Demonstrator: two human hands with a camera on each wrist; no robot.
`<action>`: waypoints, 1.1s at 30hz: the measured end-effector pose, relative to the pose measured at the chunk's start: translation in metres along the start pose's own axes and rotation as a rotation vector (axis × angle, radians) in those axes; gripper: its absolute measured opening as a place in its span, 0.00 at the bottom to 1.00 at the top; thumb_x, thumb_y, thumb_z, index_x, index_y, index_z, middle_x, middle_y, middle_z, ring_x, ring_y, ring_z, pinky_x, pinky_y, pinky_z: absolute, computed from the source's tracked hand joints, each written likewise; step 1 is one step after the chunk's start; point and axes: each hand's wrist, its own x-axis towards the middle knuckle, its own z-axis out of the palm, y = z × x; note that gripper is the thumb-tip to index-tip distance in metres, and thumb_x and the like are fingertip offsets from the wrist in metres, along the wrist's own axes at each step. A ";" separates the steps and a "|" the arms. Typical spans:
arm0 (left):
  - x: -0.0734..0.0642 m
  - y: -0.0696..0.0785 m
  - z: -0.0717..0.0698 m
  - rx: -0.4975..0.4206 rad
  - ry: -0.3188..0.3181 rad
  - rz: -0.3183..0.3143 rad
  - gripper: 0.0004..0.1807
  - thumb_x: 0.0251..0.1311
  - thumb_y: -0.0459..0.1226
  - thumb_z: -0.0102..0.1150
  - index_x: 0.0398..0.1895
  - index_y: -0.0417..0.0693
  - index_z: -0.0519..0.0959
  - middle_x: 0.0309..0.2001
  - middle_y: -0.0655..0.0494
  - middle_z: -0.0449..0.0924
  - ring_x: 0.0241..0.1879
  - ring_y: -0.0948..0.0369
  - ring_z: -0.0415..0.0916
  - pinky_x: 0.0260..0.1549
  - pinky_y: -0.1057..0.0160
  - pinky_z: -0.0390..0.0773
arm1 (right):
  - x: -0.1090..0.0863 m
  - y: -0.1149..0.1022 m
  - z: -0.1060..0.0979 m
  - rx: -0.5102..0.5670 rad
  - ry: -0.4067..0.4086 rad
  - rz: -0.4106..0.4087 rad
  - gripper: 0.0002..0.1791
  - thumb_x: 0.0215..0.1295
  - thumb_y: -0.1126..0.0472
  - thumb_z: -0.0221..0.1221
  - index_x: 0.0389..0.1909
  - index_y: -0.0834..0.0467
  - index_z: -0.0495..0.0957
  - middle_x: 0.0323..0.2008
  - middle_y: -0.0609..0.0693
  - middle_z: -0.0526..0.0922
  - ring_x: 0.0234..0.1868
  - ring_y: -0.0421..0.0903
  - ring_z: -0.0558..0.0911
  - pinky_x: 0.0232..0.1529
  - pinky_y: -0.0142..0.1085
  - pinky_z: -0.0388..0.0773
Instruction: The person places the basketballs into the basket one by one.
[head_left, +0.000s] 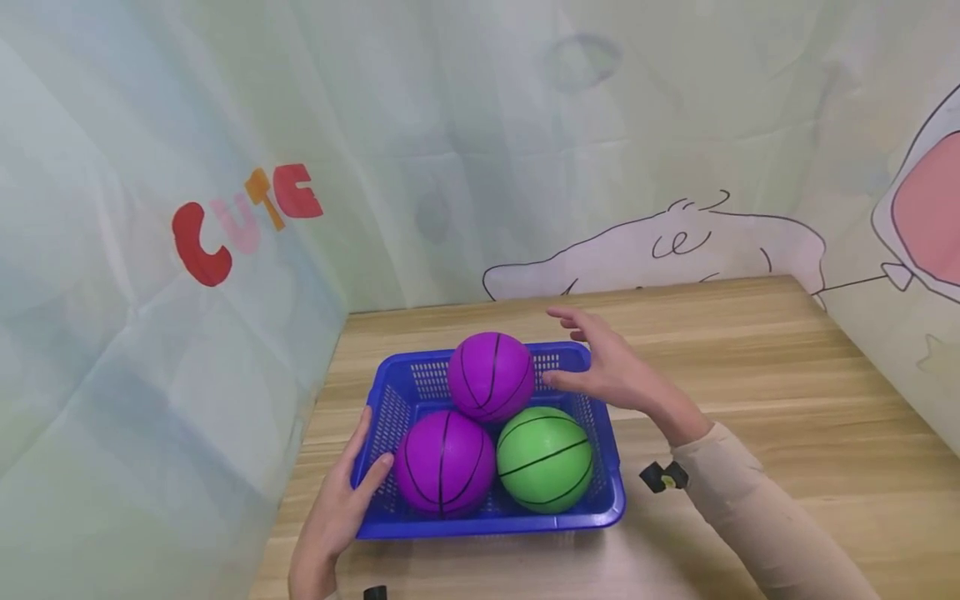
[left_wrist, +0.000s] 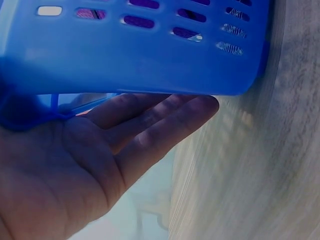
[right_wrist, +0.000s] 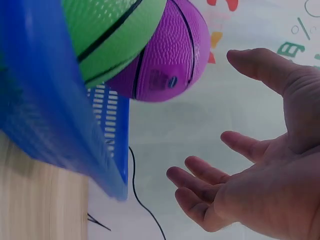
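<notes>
A blue plastic basket (head_left: 487, 527) with slotted walls stands on the table in the head view. Inside it are a green ball (head_left: 545, 460) at the front right, a purple ball (head_left: 444, 464) at the front left and another purple ball (head_left: 491, 377) behind them, sitting higher. My left hand (head_left: 341, 500) holds the basket's left side, thumb over the rim and fingers outside; in the left wrist view its fingers (left_wrist: 160, 132) lie against the basket's outer side. My right hand (head_left: 611, 362) hovers over the back right corner, fingers spread, apart from the rear purple ball and holding nothing.
The wood-grain table (head_left: 750, 400) extends to the right of the basket and behind it. Printed cloth hangs along the back, left and right, with coloured letters (head_left: 202, 246) on the left cloth. Black wrist devices (head_left: 663, 477) show near the sleeves.
</notes>
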 end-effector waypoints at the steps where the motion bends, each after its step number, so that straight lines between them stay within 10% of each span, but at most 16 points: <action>1: 0.000 0.000 0.000 0.000 0.001 0.001 0.43 0.86 0.52 0.56 0.94 0.65 0.47 0.92 0.49 0.45 0.88 0.34 0.45 0.82 0.24 0.51 | -0.002 0.002 -0.002 0.002 0.005 0.006 0.53 0.68 0.55 0.77 0.88 0.54 0.60 0.82 0.66 0.66 0.81 0.71 0.69 0.76 0.73 0.71; 33: -0.001 0.006 -0.006 0.171 -0.026 -0.003 0.45 0.86 0.56 0.53 0.94 0.62 0.44 0.91 0.44 0.45 0.87 0.31 0.48 0.81 0.23 0.52 | -0.062 0.034 -0.059 -0.122 0.222 0.112 0.54 0.72 0.44 0.75 0.90 0.51 0.56 0.84 0.67 0.62 0.82 0.72 0.64 0.74 0.79 0.65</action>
